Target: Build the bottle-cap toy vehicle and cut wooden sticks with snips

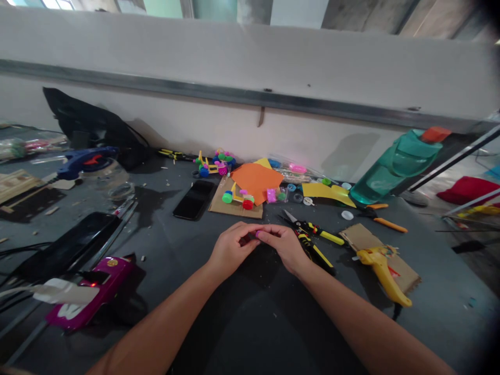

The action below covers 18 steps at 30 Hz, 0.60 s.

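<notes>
My left hand (233, 245) and my right hand (284, 246) meet over the dark table, fingertips pressed together. Between them shows a bit of a small purple piece (258, 235); the fingers cover most of it, so its kind cannot be made out. Just beyond the hands, a little model with yellow sticks and green and red wheels (239, 197) rests on a cardboard piece (219, 204) with orange paper (258, 179). Close to my right hand lie open scissors (324, 234) with black-and-yellow handles and a second black-and-yellow tool (316, 252).
At right are a yellow glue gun (380, 271) on cardboard, orange-handled pliers (385, 217) and a leaning green bottle (394, 166). At left are a phone (194, 200), a purple power strip (113, 276) with plugs and cables, and a blue glue gun (84, 160). A wall closes off the back.
</notes>
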Each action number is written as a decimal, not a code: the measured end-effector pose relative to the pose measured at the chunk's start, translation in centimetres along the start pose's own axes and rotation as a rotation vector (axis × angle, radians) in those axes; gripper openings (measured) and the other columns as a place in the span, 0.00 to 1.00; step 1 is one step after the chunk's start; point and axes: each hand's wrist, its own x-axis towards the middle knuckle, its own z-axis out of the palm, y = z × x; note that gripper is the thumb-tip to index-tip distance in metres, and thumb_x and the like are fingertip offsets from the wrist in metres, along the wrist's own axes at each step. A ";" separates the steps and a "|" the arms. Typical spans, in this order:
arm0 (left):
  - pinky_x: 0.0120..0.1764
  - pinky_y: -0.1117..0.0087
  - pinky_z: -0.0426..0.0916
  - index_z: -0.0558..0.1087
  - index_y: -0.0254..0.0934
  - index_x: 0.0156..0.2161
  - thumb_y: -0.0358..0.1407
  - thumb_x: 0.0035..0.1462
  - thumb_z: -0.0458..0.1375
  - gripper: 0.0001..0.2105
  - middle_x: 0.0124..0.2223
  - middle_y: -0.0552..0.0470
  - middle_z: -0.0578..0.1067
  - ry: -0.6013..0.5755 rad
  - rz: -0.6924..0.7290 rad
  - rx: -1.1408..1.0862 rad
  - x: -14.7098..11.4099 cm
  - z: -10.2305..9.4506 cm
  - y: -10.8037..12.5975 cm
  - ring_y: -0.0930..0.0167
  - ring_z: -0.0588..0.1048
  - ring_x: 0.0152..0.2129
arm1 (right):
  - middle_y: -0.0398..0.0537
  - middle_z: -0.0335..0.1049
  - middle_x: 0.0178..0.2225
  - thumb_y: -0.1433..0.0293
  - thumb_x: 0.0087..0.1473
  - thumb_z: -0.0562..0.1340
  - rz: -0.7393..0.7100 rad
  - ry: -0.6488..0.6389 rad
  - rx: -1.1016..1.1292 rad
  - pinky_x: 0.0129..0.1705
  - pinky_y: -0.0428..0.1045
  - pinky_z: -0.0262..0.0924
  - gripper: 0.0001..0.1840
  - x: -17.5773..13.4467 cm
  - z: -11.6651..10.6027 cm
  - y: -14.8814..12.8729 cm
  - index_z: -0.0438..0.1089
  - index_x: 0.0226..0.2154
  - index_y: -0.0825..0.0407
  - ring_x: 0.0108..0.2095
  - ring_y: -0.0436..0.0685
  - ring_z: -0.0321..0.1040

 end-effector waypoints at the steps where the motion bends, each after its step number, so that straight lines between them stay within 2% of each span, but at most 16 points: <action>1: 0.35 0.70 0.69 0.71 0.43 0.47 0.32 0.52 0.56 0.16 0.40 0.50 0.73 -0.005 -0.011 -0.014 0.0 0.0 0.0 0.70 0.71 0.35 | 0.43 0.75 0.31 0.63 0.43 0.66 0.006 0.018 0.010 0.42 0.50 0.59 0.09 0.0 0.0 0.0 0.76 0.30 0.49 0.34 0.53 0.68; 4: 0.38 0.67 0.71 0.64 0.45 0.54 0.31 0.53 0.54 0.22 0.50 0.48 0.69 -0.005 -0.014 -0.092 -0.2 0.1 0.1 0.68 0.70 0.42 | 0.43 0.74 0.29 0.62 0.41 0.67 0.031 0.076 0.061 0.38 0.48 0.59 0.10 0.1 -0.1 0.0 0.75 0.28 0.50 0.31 0.51 0.67; 8: 0.44 0.64 0.70 0.57 0.47 0.59 0.30 0.53 0.53 0.27 0.58 0.48 0.60 -0.069 0.007 -0.126 -0.4 0.3 0.1 0.64 0.61 0.53 | 0.42 0.69 0.24 0.61 0.40 0.67 0.082 0.129 0.134 0.27 0.44 0.55 0.11 0.2 -0.2 0.0 0.73 0.25 0.52 0.25 0.48 0.60; 12: 0.45 0.65 0.70 0.55 0.47 0.60 0.30 0.53 0.52 0.28 0.61 0.49 0.56 -0.116 0.014 -0.103 -0.6 0.5 -0.2 0.64 0.58 0.56 | 0.40 0.66 0.22 0.62 0.40 0.68 0.111 0.135 0.201 0.25 0.44 0.51 0.10 0.2 -0.2 0.1 0.73 0.23 0.52 0.22 0.46 0.56; 18: 0.46 0.65 0.70 0.54 0.46 0.60 0.29 0.54 0.52 0.28 0.62 0.49 0.55 -0.140 0.020 -0.087 -0.6 0.6 -0.3 0.63 0.56 0.57 | 0.38 0.64 0.22 0.63 0.39 0.68 0.141 0.152 0.255 0.25 0.43 0.50 0.10 0.4 -0.4 0.3 0.73 0.25 0.51 0.22 0.46 0.56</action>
